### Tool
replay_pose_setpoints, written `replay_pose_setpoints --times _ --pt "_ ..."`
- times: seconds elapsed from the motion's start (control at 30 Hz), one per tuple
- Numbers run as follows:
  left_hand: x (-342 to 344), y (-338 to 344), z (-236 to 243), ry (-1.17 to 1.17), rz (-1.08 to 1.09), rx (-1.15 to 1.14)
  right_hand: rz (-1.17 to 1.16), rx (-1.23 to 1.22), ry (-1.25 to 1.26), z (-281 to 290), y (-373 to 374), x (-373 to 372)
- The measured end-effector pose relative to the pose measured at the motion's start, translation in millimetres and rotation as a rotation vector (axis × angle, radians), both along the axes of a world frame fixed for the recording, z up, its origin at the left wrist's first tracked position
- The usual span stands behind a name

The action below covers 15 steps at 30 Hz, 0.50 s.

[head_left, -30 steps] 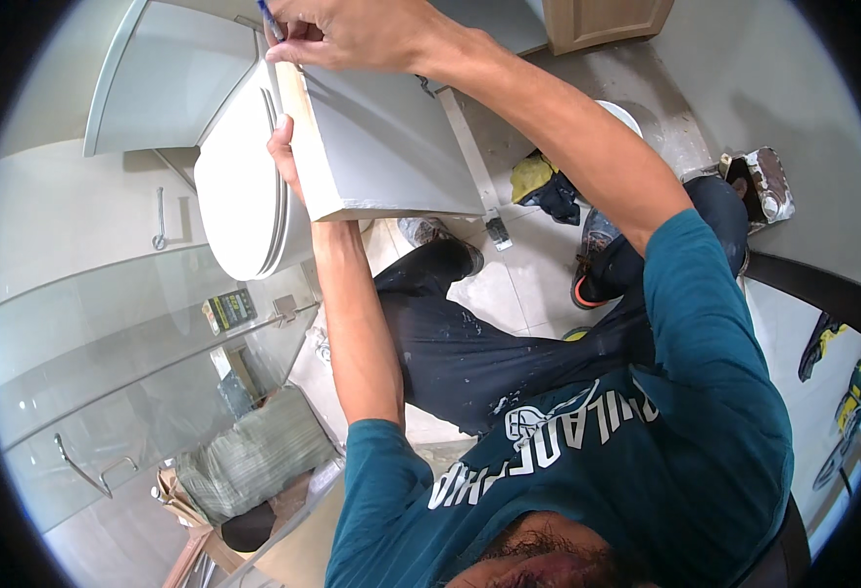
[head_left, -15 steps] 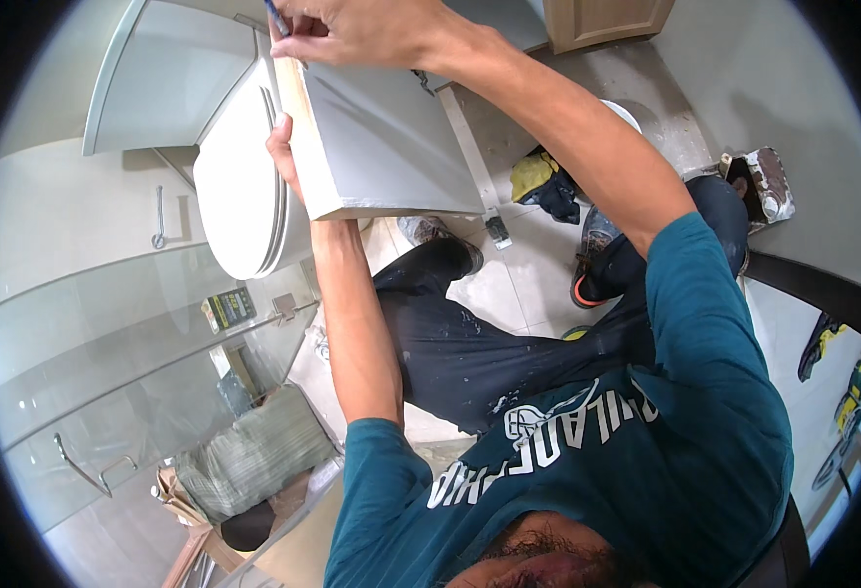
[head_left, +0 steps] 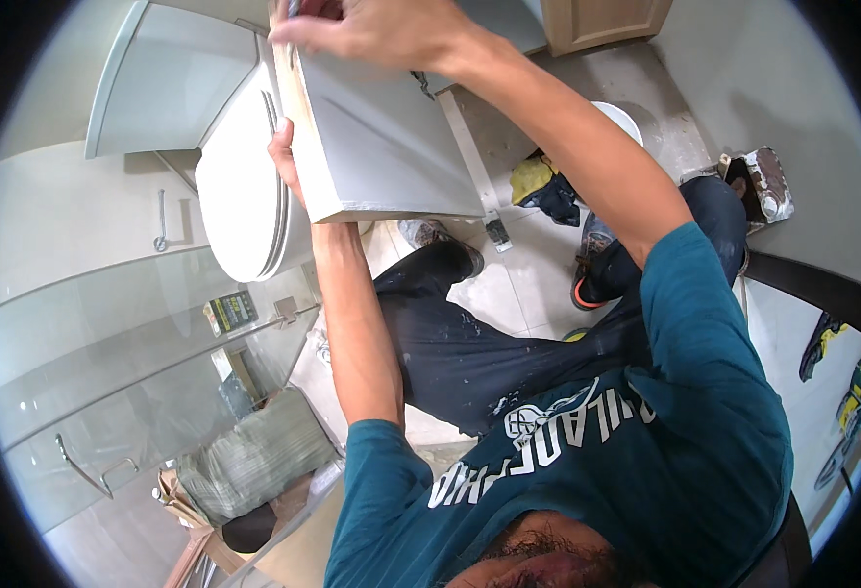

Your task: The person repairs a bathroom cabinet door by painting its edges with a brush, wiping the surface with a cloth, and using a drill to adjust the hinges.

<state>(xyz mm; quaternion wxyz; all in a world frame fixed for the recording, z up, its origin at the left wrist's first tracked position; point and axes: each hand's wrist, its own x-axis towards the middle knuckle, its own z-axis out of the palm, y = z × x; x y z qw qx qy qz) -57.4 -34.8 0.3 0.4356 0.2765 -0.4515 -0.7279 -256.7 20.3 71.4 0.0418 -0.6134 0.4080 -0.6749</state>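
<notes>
A boxy grey-white panel (head_left: 391, 137) with a pale bare-wood edge (head_left: 303, 127) is held up in front of me, beside the toilet. My left hand (head_left: 285, 155) supports it from the left; the thumb lies by the wood edge and the fingers are hidden behind the panel. At the far end of that edge is my right hand (head_left: 367, 34), its fingers pinched around a slim pen (head_left: 294, 8). Motion blurs these fingertips, and the picture's top border cuts off part of the hand.
Left of the panel stands a white toilet (head_left: 239, 186), with a glass panel (head_left: 107, 343) nearer me. A wrapped bundle (head_left: 259, 456) lies lower left. Yellow-and-black gloves (head_left: 545, 186), a white bucket (head_left: 618, 120) and a paint-stained container (head_left: 768, 186) sit on the floor to the right.
My right hand has shifted slightly along the wood edge toward me, and the pen in it is now tilted and mostly covered by the fingers. The left hand and panel are nearly still.
</notes>
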Motion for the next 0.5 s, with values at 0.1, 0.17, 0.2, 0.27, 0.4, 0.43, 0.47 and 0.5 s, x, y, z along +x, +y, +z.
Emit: replay_pose_setpoints --times 0.1,0.17,0.2,0.27,0.4,0.43,0.47,0.5 --pt "-5.6 3.0 0.1 -0.02 0.0 0.001 -0.061 0.088 -0.266 -3.9 26.3 -21.5" --pt "0.5 3.0 2.2 -0.025 0.006 0.011 0.041 0.223 -0.499 -24.2 40.7 -31.2" --pt "-0.5 2.8 2.9 -0.017 -0.011 0.015 0.028 0.192 -0.559 -43.0 47.2 -37.5" --pt "4.0 0.8 3.0 -0.009 -0.034 0.021 0.028 0.194 -0.74 -83.0 55.8 -39.2" --pt "1.7 -5.5 -3.1 0.015 -0.07 0.023 0.033 0.288 -1.014 -150.3 80.9 -34.1" --pt "3.1 -7.0 -4.0 0.038 -0.082 0.033 0.035 0.3 -1.042 -159.1 83.7 -28.7" --pt "3.9 -8.7 -5.1 0.061 -0.094 0.043 0.037 0.312 -1.07 -166.8 83.9 -28.1" --pt "4.0 -8.7 -3.7 0.082 -0.104 0.055 0.041 0.295 -1.062 -165.6 82.4 -28.3"
